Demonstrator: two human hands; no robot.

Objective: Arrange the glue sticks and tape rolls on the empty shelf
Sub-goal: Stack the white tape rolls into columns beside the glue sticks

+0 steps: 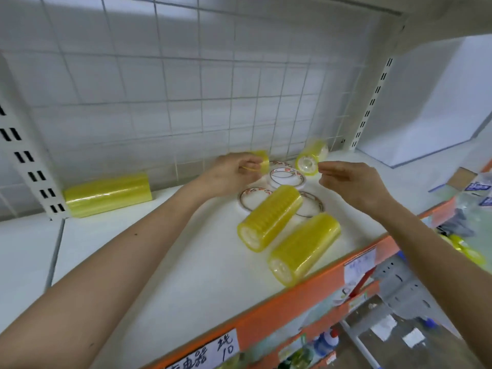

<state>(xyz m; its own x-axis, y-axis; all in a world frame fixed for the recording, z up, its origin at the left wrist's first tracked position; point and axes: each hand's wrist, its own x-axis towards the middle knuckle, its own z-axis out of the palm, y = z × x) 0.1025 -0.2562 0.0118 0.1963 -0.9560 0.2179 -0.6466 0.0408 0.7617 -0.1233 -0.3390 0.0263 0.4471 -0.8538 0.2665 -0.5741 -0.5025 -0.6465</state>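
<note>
Yellow shrink-wrapped sleeves of tape rolls lie on the white shelf (159, 262). One sleeve (106, 194) lies far left by the upright. Two more, a middle sleeve (270, 217) and a front sleeve (304, 247), lie slanted near the front edge. A short sleeve (311, 158) tilts against the back grid. Several flat white tape rolls (286, 177) lie between them. My left hand (234, 174) pinches a small yellow tape roll (262, 161) above the flat rolls. My right hand (348, 182) hovers with loosely curled fingers just right of the short sleeve, holding nothing I can see.
A wire grid back panel (186, 89) and slotted uprights (372, 102) bound the shelf. The orange front lip (279, 307) carries price labels. Lower shelves at right hold bottles and packaged goods (468, 198). A white board (439, 102) stands at the far right.
</note>
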